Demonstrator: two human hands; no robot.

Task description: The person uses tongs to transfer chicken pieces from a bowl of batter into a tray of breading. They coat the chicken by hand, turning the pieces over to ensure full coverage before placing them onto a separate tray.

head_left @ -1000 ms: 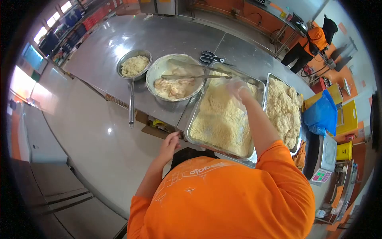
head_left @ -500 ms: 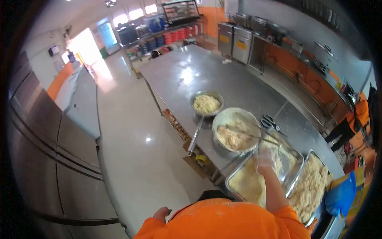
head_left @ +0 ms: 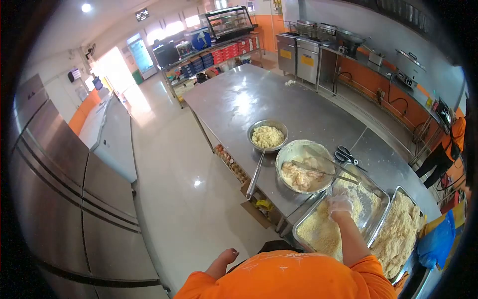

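Note:
My right hand, in a clear plastic glove, is down in the yellowish crumbs of a metal tray; its fingers are hard to make out. My left hand hangs bare beside my body, over the floor, its fingers partly curled and their inner side hidden. Just beyond the tray, a large bowl holds pale, batter-coated pieces, with metal tongs lying across it. Left of it stands a long-handled pan of yellowish bits. Black scissors lie right of the bowl.
A second tray of crumbs and a blue bag are at the right. The steel table stretches away ahead. A person in orange stands at the far right. Fryers line the back; steel fridges stand left.
The camera view has shifted, so the table and bowls appear farther right and lower. My gloved right hand remains in the crumb tray, and my left hand is still beside my body.

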